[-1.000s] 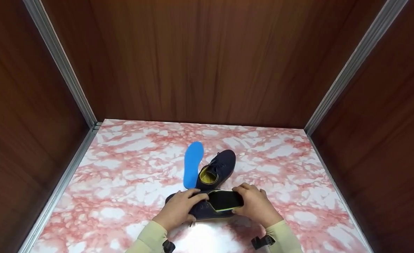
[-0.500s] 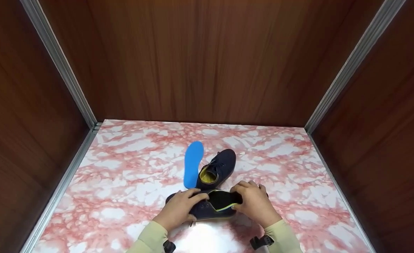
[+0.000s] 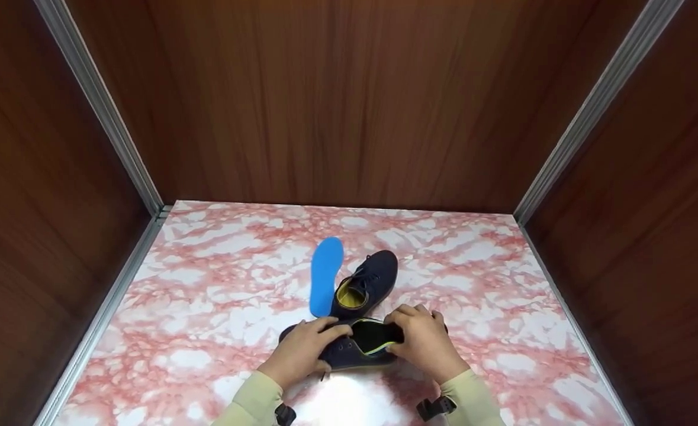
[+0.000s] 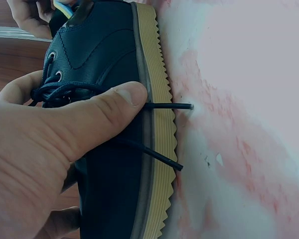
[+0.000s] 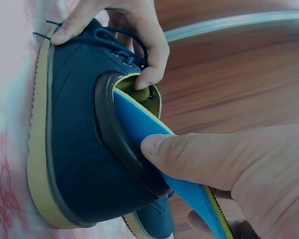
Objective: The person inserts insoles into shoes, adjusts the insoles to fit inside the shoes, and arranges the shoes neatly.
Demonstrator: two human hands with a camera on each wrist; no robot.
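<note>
A dark navy lace-up shoe (image 3: 347, 357) with a tan ridged sole lies crosswise at the front, toe to the left. My left hand (image 3: 304, 350) grips its front part, thumb pressed on the side by the shoelaces (image 4: 65, 92) and fingers over the far side; one finger reaches the opening. My right hand (image 3: 428, 344) is at the heel end. It pinches an insole (image 5: 187, 191), blue with a yellow edge in the right wrist view, whose front part is inside the shoe's opening. The tip is hidden within the shoe.
A second navy shoe (image 3: 379, 277) with a yellow lining stands just behind, angled to the right. Beside it on the left lies a flat blue insole (image 3: 327, 275). Brown wood-look panels (image 3: 337, 106) enclose the red-and-white marbled table (image 3: 224, 278) at the back and sides.
My right hand has shifted slightly left toward the shoe, sliding the insole deeper. Its broad black face, visible in the opening a second ago, has dropped from view. My left hand has stayed put.
</note>
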